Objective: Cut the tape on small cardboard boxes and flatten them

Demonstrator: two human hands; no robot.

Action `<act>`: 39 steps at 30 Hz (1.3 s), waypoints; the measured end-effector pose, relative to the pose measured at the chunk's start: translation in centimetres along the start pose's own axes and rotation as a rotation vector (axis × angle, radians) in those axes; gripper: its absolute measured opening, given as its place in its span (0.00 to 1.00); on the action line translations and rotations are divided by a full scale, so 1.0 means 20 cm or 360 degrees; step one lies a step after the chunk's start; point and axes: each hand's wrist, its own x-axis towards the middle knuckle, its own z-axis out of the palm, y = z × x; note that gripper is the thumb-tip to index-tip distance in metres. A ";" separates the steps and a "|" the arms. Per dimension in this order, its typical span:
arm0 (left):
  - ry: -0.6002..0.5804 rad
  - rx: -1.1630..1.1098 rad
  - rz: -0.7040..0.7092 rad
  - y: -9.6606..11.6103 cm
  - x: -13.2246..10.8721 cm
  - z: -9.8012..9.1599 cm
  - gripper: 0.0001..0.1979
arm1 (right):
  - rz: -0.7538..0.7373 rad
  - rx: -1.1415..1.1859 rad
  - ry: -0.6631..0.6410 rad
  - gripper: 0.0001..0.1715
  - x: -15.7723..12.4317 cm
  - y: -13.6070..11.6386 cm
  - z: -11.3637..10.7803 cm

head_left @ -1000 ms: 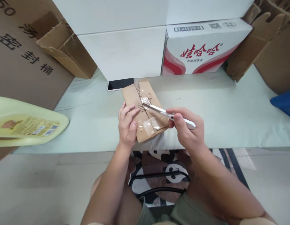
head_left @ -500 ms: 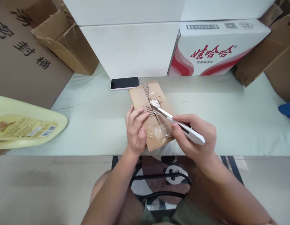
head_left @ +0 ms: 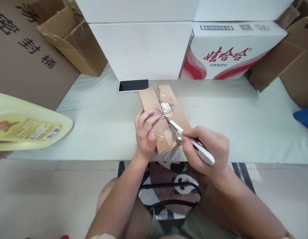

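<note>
A small brown cardboard box (head_left: 177, 109) lies at a slant near the table's front edge, with clear tape and black marker strokes along its seam. My left hand (head_left: 146, 135) grips the box's left side, fingertips resting on the top face and thumb by the near end. Between the thumb and fingers of my right hand (head_left: 211, 149) is a white utility knife (head_left: 202, 152). Its blade points up and left and meets the seam just below the shiny piece of tape. The palm side of my right hand is hidden.
A phone (head_left: 133, 85) lies beyond the box, against white cartons (head_left: 141, 49). A red-and-white carton (head_left: 223, 53) stands to their right. Brown cartons (head_left: 79, 46) flank both sides. A yellow bottle (head_left: 31, 122) juts in from the left, and something blue (head_left: 304, 118) from the right.
The knife has slid along the seam toward me, its tip now lower than the shiny tape. My left hand keeps its place on the box. The view has shifted slightly.
</note>
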 end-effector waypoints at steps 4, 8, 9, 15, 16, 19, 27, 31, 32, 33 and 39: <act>0.0014 -0.0043 0.0006 0.01 0.01 0.00 0.25 | -0.0007 -0.0036 0.0034 0.08 0.01 -0.01 -0.04; 0.0019 -0.0024 -0.0017 0.00 0.01 0.01 0.26 | 0.0016 -0.0032 0.0013 0.09 0.01 -0.02 -0.07; 0.0019 -0.0022 -0.0027 0.00 0.01 0.01 0.26 | 0.0018 -0.0042 0.0012 0.09 0.01 -0.02 -0.08; 0.0032 -0.0047 -0.0023 0.00 0.01 0.02 0.26 | 0.0027 -0.0085 -0.0003 0.09 0.00 -0.04 -0.11; 0.0026 -0.0047 -0.0021 0.00 0.01 0.01 0.26 | 0.0040 -0.0097 -0.0004 0.09 0.00 -0.05 -0.11; 0.0012 -0.0038 -0.0038 0.01 0.01 0.01 0.26 | 0.0040 -0.0071 -0.0006 0.08 -0.01 -0.07 -0.14; 0.0027 -0.0082 -0.0023 0.01 0.01 0.01 0.25 | 0.0114 0.0201 0.0033 0.07 -0.05 -0.08 -0.20; 0.0044 -0.0134 -0.0010 0.00 0.01 0.02 0.23 | 0.0080 0.0185 0.0128 0.09 -0.05 -0.08 -0.19; 0.0043 -0.0133 -0.0004 0.00 0.01 0.02 0.23 | 0.0081 0.0181 0.0122 0.09 -0.05 -0.08 -0.19; 0.0039 -0.0128 -0.0001 0.00 0.01 0.02 0.23 | 0.0088 0.0173 0.0107 0.08 -0.04 -0.08 -0.18; 0.0034 -0.0089 -0.0022 0.01 0.01 0.02 0.24 | -0.0071 0.0026 0.0091 0.09 -0.01 -0.05 -0.14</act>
